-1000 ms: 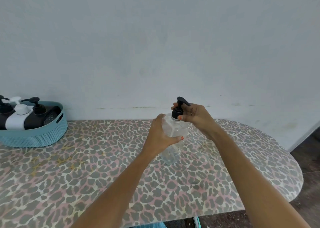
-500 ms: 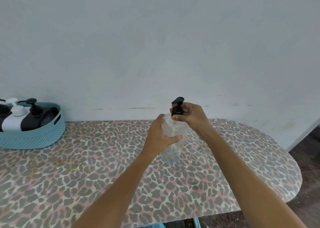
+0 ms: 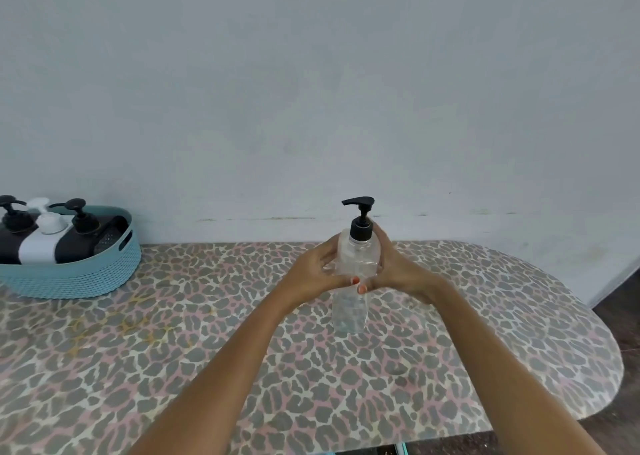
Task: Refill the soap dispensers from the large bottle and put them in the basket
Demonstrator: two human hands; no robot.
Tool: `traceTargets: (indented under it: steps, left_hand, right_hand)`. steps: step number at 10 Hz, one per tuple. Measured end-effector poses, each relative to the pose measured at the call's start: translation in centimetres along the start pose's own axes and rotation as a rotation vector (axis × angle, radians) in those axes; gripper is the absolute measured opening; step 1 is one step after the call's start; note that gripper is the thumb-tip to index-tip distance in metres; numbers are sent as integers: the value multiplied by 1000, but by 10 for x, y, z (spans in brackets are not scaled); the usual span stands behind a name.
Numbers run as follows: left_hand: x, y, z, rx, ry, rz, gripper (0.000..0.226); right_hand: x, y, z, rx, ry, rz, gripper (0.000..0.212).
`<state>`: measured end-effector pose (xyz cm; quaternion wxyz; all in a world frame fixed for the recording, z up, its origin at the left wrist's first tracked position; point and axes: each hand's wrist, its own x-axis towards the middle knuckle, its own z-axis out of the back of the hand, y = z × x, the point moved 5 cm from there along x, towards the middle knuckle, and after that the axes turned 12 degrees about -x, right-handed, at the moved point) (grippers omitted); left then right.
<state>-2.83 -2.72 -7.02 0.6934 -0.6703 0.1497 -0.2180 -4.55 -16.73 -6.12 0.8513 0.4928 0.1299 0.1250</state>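
Above the desk [image 3: 485,316], left hand [image 3: 317,274] and right hand [image 3: 394,267] both clasp a clear dispenser [image 3: 353,274]; basket [image 3: 79,278] sits far left.

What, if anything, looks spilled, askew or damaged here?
Nothing stands out. The clear plastic bottle with black pump is upright in the left hand and right hand; no spill on the leopard-print table. Black and white dispensers lean in the teal basket.

A plain, pale blue-grey wall [image 3: 311,91] filled the upper half of the view, evenly lit, with a faint yellowish stain line [image 3: 263,218] low down. Below it lay a table [image 3: 138,368] with a rounded right end, covered in a grey, pink and cream leopard pattern. Dark brown floor [image 3: 620,292] showed at the right.
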Motion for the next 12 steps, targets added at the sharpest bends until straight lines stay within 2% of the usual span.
traceTargets:
  steps: [1, 2, 3, 4, 5, 6, 9, 11, 12]
  left_hand:
    - [-1, 3, 1, -63, 13, 2, 72]
    - [1, 6, 5, -73, -5, -1, 72]
    - [6, 2, 17, -73, -163, -36, 66]
    - [10, -3, 29, -48, -281, -78, 50]
    - [14, -1, 41, -5, -350, -95, 36]
    - [17, 6, 54, 19, -388, -106, 28]
    - [18, 26, 77, 80, -513, -130, 24]
    - [16, 22, 70, 147, -513, -124, 27]
    - [10, 8, 69, 163, -549, -100, 35]
  right_hand:
    - [2, -13, -15, -53, 35, -25, 107]
    - [8, -26, -21, -36, -107, -61, 94]
    - [26, -36, -3, -146, -506, -138, 86]
    - [47, -39, 13, -210, -803, -193, 98]
    - [68, -41, 19, -186, -938, -221, 107]
    - [88, -46, 20, -146, -990, -267, 108]
    - [109, -61, 5, -148, -1015, -298, 109]
    - [100, -66, -3, -106, -937, -316, 120]
    - [84, -64, -5, -186, -940, -375, 122]
